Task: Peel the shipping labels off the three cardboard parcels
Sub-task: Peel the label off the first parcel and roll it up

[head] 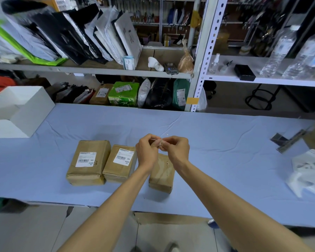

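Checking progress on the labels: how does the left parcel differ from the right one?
The left parcel carries a white barcode label on top; the right parcel shows bare cardboard. The left parcel looks wider and lies in full view; the right parcel is partly hidden by the left hand and right hand. Both are brown and rest on the blue cloth.

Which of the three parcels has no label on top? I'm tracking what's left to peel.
The rightmost parcel, under the hands: its top is bare cardboard. The left parcel and middle parcel each carry a white barcode label.
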A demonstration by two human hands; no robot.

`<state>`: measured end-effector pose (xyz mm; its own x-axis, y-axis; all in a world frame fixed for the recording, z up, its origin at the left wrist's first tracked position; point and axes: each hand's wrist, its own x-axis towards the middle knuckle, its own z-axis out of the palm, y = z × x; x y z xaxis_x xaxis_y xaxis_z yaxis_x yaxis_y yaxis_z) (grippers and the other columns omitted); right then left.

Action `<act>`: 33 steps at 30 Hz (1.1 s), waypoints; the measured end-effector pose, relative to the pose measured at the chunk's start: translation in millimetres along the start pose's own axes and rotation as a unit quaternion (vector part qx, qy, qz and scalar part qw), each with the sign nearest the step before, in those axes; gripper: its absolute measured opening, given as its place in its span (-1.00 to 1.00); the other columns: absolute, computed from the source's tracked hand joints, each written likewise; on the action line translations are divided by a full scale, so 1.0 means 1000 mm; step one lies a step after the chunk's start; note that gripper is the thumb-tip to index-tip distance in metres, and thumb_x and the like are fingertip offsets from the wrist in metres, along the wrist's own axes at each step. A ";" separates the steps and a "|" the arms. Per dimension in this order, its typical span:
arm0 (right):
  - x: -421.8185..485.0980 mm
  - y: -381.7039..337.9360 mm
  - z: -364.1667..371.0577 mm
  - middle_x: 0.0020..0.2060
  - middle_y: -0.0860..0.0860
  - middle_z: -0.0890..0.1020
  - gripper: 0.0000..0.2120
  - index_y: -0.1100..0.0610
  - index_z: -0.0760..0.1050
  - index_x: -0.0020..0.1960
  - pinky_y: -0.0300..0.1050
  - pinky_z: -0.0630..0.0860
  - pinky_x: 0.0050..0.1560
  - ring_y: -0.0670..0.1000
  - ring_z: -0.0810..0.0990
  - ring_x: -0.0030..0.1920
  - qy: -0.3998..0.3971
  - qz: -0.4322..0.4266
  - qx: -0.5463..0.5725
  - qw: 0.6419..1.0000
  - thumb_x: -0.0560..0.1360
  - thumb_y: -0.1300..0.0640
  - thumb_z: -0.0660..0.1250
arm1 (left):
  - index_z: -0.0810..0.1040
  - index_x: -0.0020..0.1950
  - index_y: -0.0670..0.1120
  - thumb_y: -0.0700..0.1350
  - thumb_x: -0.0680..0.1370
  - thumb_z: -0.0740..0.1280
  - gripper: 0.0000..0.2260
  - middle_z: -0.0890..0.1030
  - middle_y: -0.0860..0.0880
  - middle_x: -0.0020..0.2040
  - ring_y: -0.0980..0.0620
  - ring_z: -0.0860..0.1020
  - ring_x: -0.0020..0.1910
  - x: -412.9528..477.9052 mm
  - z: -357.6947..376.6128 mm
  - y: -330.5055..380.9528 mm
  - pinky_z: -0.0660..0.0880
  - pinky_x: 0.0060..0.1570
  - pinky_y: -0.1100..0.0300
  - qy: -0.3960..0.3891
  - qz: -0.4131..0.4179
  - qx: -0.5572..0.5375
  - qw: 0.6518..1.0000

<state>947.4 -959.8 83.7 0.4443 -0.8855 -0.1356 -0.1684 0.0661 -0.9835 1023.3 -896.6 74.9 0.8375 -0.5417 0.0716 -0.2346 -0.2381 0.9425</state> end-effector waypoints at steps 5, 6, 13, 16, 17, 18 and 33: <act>0.006 -0.004 -0.010 -0.21 0.03 0.67 -0.90 0.22 0.69 -0.10 -0.40 0.50 -0.21 -0.13 0.64 -0.23 -0.047 -0.090 -0.114 0.988 0.41 0.22 0.50 | 0.54 -0.07 -0.12 -0.22 0.55 0.34 -0.98 0.63 -0.05 -0.17 0.11 0.61 -0.23 0.002 0.007 -0.003 0.51 -0.30 0.43 -0.015 -0.098 -0.084 0.991; 0.006 -0.003 -0.012 -0.19 0.04 0.66 -0.90 0.23 0.69 -0.09 -0.39 0.50 -0.21 -0.13 0.62 -0.22 -0.049 -0.107 -0.149 0.982 0.41 0.22 0.50 | 0.56 -0.07 -0.14 -0.21 0.55 0.35 -0.99 0.65 -0.09 -0.16 0.06 0.63 -0.20 0.003 0.008 -0.006 0.55 -0.22 0.35 -0.029 -0.115 -0.089 0.989; 0.000 0.005 -0.017 -0.16 0.07 0.69 -0.78 0.19 0.60 0.10 -0.20 0.61 -0.07 -0.04 0.67 -0.14 -0.014 -0.110 -0.148 0.983 0.46 0.23 0.45 | 0.59 -0.05 -0.21 -0.22 0.56 0.35 -0.94 0.65 -0.08 -0.20 0.09 0.64 -0.23 0.006 0.010 -0.010 0.55 -0.22 0.40 -0.090 -0.165 -0.178 0.966; 0.002 0.007 -0.023 -0.21 0.03 0.68 -0.86 0.22 0.63 -0.02 -0.24 0.61 -0.12 -0.08 0.66 -0.18 -0.034 -0.118 -0.164 0.979 0.42 0.25 0.47 | 0.58 -0.14 -0.18 -0.26 0.55 0.35 -0.93 0.65 -0.08 -0.20 0.08 0.64 -0.23 0.006 0.009 -0.008 0.54 -0.25 0.42 -0.111 -0.195 -0.206 0.952; 0.002 0.007 -0.024 -0.23 0.02 0.69 -0.88 0.23 0.64 -0.05 -0.25 0.60 -0.14 -0.09 0.67 -0.19 -0.047 -0.122 -0.173 0.976 0.42 0.25 0.48 | 0.58 -0.15 -0.18 -0.28 0.54 0.35 -0.92 0.65 -0.09 -0.20 0.07 0.65 -0.23 0.006 0.009 -0.008 0.55 -0.25 0.41 -0.116 -0.202 -0.216 0.948; 0.002 0.007 -0.025 -0.24 0.02 0.69 -0.88 0.23 0.65 -0.05 -0.26 0.59 -0.15 -0.09 0.67 -0.20 -0.055 -0.124 -0.179 0.974 0.42 0.24 0.48 | 0.58 -0.16 -0.20 -0.29 0.54 0.35 -0.91 0.66 -0.10 -0.20 0.07 0.65 -0.23 0.005 0.008 -0.008 0.56 -0.24 0.40 -0.120 -0.208 -0.226 0.944; 0.000 -0.001 -0.019 -0.29 0.08 0.68 -0.97 0.25 0.65 -0.17 -0.12 0.62 -0.16 -0.01 0.66 -0.23 -0.096 -0.138 -0.182 0.969 0.41 0.34 0.44 | 0.60 -0.15 -0.20 -0.29 0.49 0.41 -0.97 0.69 -0.11 -0.27 -0.01 0.69 -0.23 -0.001 -0.014 -0.015 0.60 -0.15 0.29 -0.111 -0.151 -0.196 0.963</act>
<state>931.3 -968.9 87.0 0.6661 -0.7423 0.0724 -0.3033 -0.3583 -0.8830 1032.6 -881.3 64.8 0.7023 -0.6649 -0.2546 0.2436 -0.1116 0.9634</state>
